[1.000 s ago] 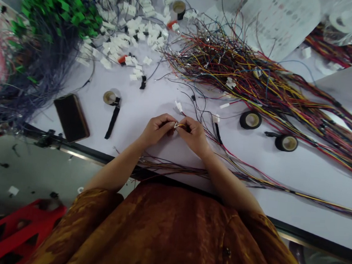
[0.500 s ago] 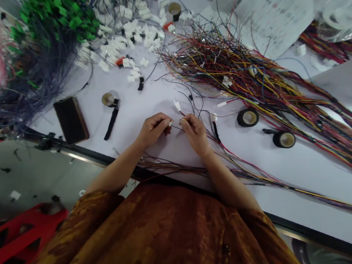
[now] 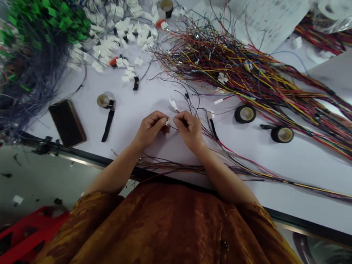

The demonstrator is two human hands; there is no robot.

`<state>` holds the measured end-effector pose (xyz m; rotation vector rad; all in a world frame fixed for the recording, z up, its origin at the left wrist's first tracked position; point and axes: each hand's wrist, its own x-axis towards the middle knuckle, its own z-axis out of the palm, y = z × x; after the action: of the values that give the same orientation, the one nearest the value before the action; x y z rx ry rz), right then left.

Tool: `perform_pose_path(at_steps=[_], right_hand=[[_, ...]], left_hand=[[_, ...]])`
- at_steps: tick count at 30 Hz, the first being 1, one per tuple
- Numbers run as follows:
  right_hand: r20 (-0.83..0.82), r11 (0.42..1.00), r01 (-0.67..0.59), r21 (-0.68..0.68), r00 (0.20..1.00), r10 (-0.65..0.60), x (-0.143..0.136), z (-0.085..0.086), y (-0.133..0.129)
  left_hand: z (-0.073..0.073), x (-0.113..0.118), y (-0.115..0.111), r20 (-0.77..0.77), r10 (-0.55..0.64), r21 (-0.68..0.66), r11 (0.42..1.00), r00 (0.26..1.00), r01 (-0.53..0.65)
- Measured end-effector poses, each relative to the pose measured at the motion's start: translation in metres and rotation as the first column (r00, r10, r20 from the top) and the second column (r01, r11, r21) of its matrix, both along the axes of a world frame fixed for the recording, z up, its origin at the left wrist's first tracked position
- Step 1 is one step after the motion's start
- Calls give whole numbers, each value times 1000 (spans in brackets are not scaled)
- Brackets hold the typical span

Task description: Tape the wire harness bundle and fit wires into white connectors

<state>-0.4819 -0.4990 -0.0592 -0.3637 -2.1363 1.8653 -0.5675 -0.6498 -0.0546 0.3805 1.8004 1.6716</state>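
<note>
My left hand (image 3: 151, 131) is closed in a pinch on a small white connector (image 3: 167, 122), mostly covered by the thumb and fingers. A thin dark wire (image 3: 173, 127) runs from beside that connector toward my right hand (image 3: 190, 130). The thumb and fingertips of my right hand are pressed together close to the connector; whatever is between them is too small to make out. Just beyond the hands lies another white connector (image 3: 173, 104) with wires attached. To the right of my right hand is a white connector (image 3: 210, 115) with a black-wrapped lead.
Loose wires (image 3: 224, 62) spread across the back right, near tape rolls (image 3: 245, 113). White connectors (image 3: 103, 49) and green connectors (image 3: 51, 12) are heaped at the back left. A phone (image 3: 67, 123) and a tape roll (image 3: 104, 100) lie left. A wire bundle (image 3: 269, 180) runs along the front edge.
My right hand's fingertips have come closer to the left hand and the connector, and its fingers are more curled. My left hand keeps its pinch. The whole view has shifted slightly.
</note>
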Motion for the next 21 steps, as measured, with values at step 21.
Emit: perform_pose_path(at_steps=[21], right_hand=[[45,993,-114,-42,992,116,2,-5,0]], left_hand=[[-8,0,-2,-168,-27,6,1000,985,29]])
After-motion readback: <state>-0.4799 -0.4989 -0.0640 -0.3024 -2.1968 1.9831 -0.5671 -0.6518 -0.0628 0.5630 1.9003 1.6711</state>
